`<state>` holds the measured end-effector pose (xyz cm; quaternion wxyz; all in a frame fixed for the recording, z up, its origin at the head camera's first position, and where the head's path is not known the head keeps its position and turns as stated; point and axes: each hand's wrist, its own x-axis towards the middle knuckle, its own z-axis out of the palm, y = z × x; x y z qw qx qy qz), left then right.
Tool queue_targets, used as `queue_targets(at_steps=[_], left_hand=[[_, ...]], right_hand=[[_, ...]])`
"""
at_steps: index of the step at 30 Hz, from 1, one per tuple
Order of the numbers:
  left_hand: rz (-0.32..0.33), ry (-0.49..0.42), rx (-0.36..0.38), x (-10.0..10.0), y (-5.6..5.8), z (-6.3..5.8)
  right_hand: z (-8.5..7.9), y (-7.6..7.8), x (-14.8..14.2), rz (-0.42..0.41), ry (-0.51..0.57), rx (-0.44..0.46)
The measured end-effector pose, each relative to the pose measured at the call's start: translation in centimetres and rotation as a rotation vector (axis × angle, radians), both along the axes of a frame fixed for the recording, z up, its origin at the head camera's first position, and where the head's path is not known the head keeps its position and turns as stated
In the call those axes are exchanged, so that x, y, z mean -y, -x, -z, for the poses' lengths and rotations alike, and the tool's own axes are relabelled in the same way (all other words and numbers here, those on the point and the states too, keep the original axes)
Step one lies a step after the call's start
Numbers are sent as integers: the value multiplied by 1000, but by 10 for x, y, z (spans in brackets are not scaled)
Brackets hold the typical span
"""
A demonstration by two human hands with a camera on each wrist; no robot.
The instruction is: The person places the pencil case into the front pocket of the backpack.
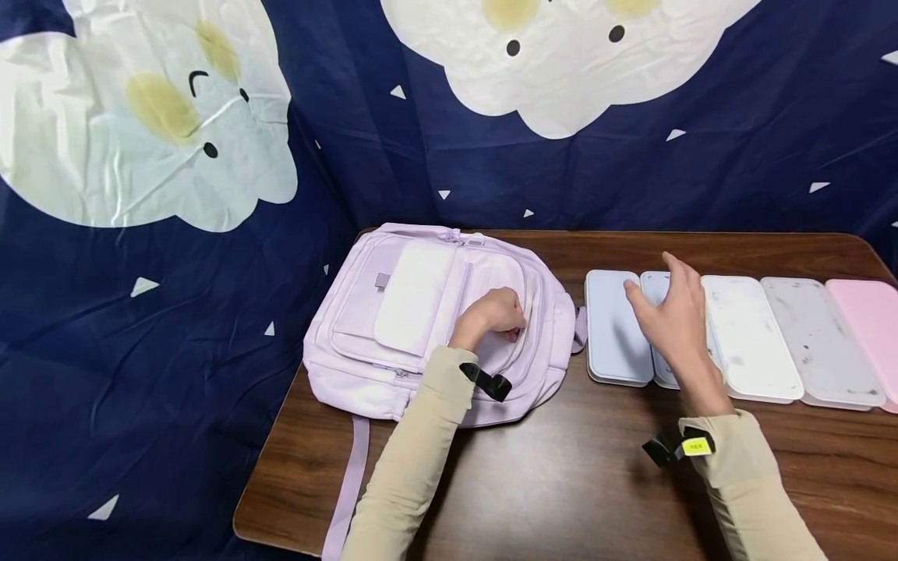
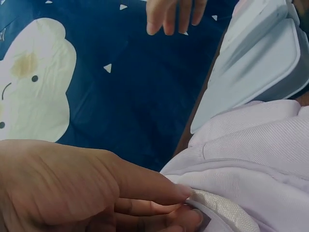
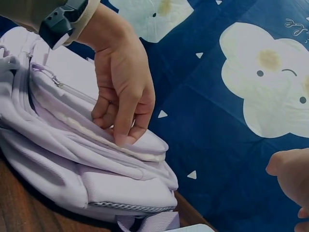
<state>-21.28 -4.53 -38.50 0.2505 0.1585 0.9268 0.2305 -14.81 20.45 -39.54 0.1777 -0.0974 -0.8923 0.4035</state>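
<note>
A pale lilac backpack (image 1: 351, 312) lies on its back on the table, its main compartment partly unzipped. My left hand (image 1: 500, 312) pinches the edge of the bag's opening between thumb and fingers; the left wrist view shows the fabric edge at the thumb tip (image 2: 181, 192). Over the row of flat cases, my right hand (image 1: 677, 327) hovers with fingers spread and holds nothing. Nearest to it are a light blue case (image 1: 617, 335) and a second bluish case (image 1: 655, 287), partly hidden by the hand. How far the hand is above them is hard to tell.
Farther right lie a white case (image 1: 751, 343), a greyish case (image 1: 821, 343) and a pink case (image 1: 870, 319), cut by the frame. A lilac strap (image 1: 351, 475) hangs over the front edge of the wooden table (image 1: 561, 483). Dark blue cloth (image 1: 421, 171) stands behind.
</note>
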Motion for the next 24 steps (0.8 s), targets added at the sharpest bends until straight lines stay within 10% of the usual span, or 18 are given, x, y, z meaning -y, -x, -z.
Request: queue_targets(at_steps=[7, 17, 24], left_hand=[[-8, -67, -20, 8, 1, -8], [-169, -375, 125, 29, -6, -55], [-214, -499, 44, 64, -9, -84]], right_hand=[[5, -4, 1, 3, -11, 35], [12, -10, 3, 2, -40, 48], [17, -16, 6, -48, -125, 133]])
